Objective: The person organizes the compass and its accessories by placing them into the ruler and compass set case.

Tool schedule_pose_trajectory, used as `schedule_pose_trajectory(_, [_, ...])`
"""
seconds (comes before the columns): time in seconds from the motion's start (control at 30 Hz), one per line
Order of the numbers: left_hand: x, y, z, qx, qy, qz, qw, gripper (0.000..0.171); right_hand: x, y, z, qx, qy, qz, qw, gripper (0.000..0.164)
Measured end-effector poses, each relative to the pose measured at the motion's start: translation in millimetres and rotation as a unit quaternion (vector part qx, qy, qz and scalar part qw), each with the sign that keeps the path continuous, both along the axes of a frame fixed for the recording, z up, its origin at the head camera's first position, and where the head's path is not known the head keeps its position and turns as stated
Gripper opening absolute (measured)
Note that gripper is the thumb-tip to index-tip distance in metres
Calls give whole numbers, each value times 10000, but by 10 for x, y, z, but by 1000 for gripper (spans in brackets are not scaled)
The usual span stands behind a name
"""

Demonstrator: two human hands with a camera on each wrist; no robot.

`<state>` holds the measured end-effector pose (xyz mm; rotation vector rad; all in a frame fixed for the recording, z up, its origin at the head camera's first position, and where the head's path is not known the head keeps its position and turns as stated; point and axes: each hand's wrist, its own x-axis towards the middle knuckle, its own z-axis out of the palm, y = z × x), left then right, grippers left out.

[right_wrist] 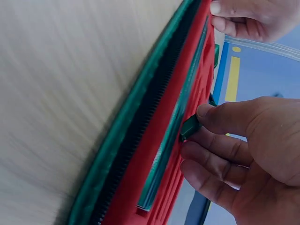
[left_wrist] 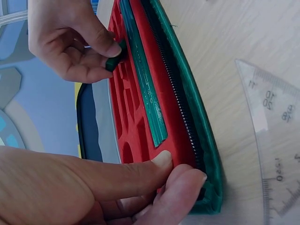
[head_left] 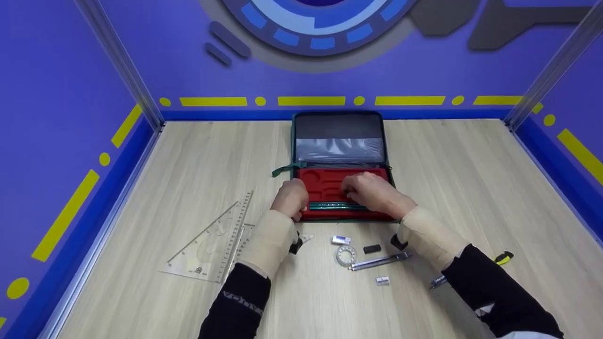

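A green zippered case (head_left: 293,134) lies open at the table's back, its red moulded tray (head_left: 325,176) facing up. Two shiny green pencils (head_left: 330,205) lie in the tray's front slot. My right hand (head_left: 374,192) is over the tray and pinches a small dark green block (right_wrist: 190,126) between thumb and fingers, close above the recesses. At the tray's front left corner, my left hand (head_left: 289,197) grips the red edge, thumb on top and fingers (left_wrist: 180,192) at the outer side.
Clear set squares (head_left: 202,249) lie at left, partly under the left forearm. In front of the case are an eraser (head_left: 340,240), a tape roll (head_left: 346,255), a small black piece (head_left: 372,248), a silver compass (head_left: 379,262) and a sharpener (head_left: 382,281). A yellow-black cutter (head_left: 504,257) lies under the right forearm.
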<state>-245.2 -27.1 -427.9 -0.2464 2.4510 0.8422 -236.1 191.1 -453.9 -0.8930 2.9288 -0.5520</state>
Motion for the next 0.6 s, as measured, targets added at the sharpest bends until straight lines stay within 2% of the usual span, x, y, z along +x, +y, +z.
schedule_pose_trajectory(0.2, [-12,5,2,-216,61,-113,9997,16,-7,-21,-24,247,72,15,9997,15])
schedule_pose_trajectory(0.37, [-7,4,2,-113,47,-69,9999,15,8,-41,-20,488,254,172,9983,12])
schedule_pose_trajectory(0.6, [-15,1,-3,-16,1,-17,10000,23,0,-54,-64,270,360,267,9986,16])
